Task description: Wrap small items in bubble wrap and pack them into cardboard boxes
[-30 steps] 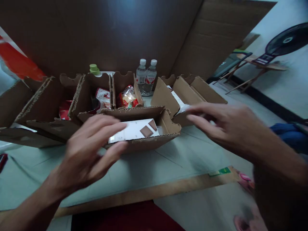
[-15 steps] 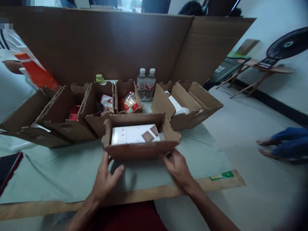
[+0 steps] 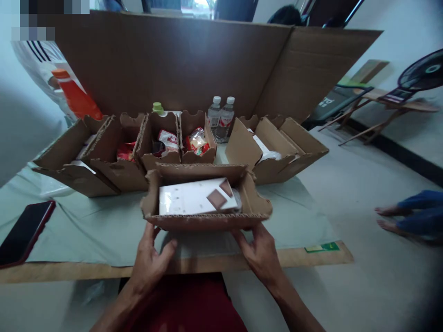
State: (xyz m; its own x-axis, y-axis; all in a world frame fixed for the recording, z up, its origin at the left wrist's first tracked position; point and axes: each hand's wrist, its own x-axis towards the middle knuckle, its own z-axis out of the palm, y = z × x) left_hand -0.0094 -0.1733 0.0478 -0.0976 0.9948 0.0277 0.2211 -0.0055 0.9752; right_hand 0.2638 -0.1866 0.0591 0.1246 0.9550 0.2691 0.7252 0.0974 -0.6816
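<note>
In front of me a cardboard bin is held between both hands, its open top facing me. Inside lies a white box with brown squares printed at one end, beside some clear plastic. My left hand grips the bin's lower left, the thumb apart and the other fingers partly hidden underneath. At the lower right, my right hand supports it in the same way, fingertips out of sight beneath the cardboard.
Several cardboard bins with packets stand behind, left and right. Two water bottles and an orange bottle stand before a tall cardboard panel. A phone lies at left. Another person's feet show at right.
The bin has come nearer to me with both hands still on it. The view has shifted left, so more of the phone shows.
</note>
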